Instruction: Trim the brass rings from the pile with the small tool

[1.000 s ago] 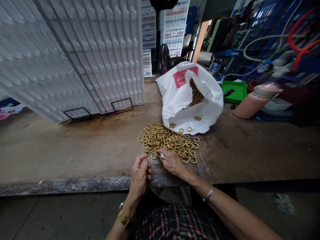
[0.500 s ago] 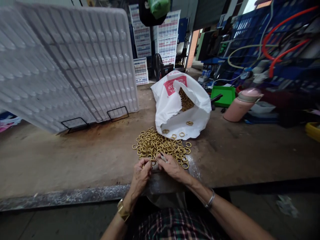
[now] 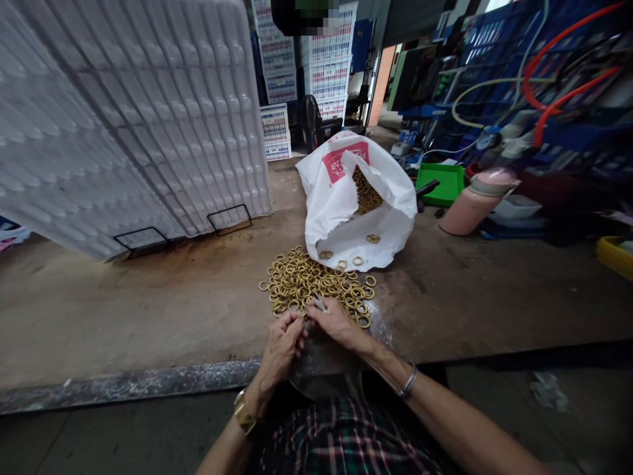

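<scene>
The left hand (image 3: pixel 281 344) pinches, apparently on one brass-coloured ring (image 3: pixel 303 316); the right hand (image 3: pixel 339 323) has its grip wrapped around a slim tool (image 3: pixel 320 305), long axis slanting forward-left. Just beyond both, heaped rings (image 3: pixel 301 276) look light, stiff, perhaps slippery, best taken by the rim; round, they have no long axis.

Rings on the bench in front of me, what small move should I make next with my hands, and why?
Perhaps steady your left hand before moving the small tool in your right hand: the two nearly meet by the near edge of the pile of rings, and the left seems to pinch something too small to make out.
</scene>
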Tool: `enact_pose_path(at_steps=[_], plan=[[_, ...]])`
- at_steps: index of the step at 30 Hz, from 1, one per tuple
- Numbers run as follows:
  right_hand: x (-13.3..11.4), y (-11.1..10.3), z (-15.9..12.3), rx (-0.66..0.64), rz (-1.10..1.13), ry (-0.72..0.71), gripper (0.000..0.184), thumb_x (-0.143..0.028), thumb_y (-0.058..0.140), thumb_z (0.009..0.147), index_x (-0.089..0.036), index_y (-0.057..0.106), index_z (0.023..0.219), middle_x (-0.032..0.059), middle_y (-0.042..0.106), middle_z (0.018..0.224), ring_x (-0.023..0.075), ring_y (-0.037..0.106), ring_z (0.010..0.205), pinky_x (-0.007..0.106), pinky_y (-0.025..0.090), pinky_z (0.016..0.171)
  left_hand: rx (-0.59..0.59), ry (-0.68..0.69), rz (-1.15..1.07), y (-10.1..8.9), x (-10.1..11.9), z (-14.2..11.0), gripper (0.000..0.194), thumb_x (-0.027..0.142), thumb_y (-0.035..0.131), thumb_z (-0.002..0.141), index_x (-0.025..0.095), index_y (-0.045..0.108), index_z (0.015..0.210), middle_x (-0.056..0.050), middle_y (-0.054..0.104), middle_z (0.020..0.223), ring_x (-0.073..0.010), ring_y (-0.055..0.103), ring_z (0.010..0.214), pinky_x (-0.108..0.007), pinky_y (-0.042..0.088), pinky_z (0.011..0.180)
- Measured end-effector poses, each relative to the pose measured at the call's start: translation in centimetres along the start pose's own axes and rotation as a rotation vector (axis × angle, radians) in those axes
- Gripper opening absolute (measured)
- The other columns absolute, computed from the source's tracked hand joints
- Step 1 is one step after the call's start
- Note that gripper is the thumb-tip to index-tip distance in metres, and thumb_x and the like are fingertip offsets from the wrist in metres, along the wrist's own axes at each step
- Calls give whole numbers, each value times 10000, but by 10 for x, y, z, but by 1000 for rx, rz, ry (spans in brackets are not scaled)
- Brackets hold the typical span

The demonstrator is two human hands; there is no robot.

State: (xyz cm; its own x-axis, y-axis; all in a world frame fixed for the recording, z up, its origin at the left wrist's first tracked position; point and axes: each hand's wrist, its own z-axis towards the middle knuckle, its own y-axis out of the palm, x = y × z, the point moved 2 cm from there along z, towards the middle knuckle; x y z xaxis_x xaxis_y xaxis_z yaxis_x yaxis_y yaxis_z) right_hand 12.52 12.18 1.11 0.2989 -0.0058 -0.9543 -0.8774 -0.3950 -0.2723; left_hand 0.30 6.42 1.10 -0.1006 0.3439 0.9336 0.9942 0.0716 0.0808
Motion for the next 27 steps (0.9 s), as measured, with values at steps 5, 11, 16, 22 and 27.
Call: enact_pose_path(at_steps=[5,11,16,22,27], plan=[[0,3,2,-1,-93,-120,212,-308,446,769,-180,450,601,-69,370,538,78,336,516,202,278,497,-47,-13,-93,-1,-1,1,303,458,579,720,167,503,758,50,509,590,-38,388,392,-139,261,349],[-1,5,3,-23,-105,-138,244,-335,408,811,-178,470,635,-53,402,559,88,360,527,211,298,518,-91,2,-188,-4,-4,3,290,439,586,733,167,486,738,53,500,590,-33,384,393,-137,257,346],[-3,4,7,15,-138,-173,251,-327,386,829,-181,463,640,-36,442,577,97,397,545,211,320,542,-120,3,-279,-6,-8,3,268,415,575,765,167,472,762,54,500,601,-27,391,401,-128,266,352],[-3,4,1,-24,-514,-267,136,-151,397,775,-181,516,716,-5,522,628,112,437,575,216,294,561,-47,42,-263,-9,-8,5,273,422,570,774,168,470,775,57,495,597,-28,392,404,-122,272,342],[-4,8,-4,-100,-651,-247,206,-54,412,672,-179,545,768,12,570,668,123,479,602,210,295,565,-39,63,-231,-9,-8,7,277,435,559,780,174,467,776,58,495,605,-27,390,408,-118,267,344]])
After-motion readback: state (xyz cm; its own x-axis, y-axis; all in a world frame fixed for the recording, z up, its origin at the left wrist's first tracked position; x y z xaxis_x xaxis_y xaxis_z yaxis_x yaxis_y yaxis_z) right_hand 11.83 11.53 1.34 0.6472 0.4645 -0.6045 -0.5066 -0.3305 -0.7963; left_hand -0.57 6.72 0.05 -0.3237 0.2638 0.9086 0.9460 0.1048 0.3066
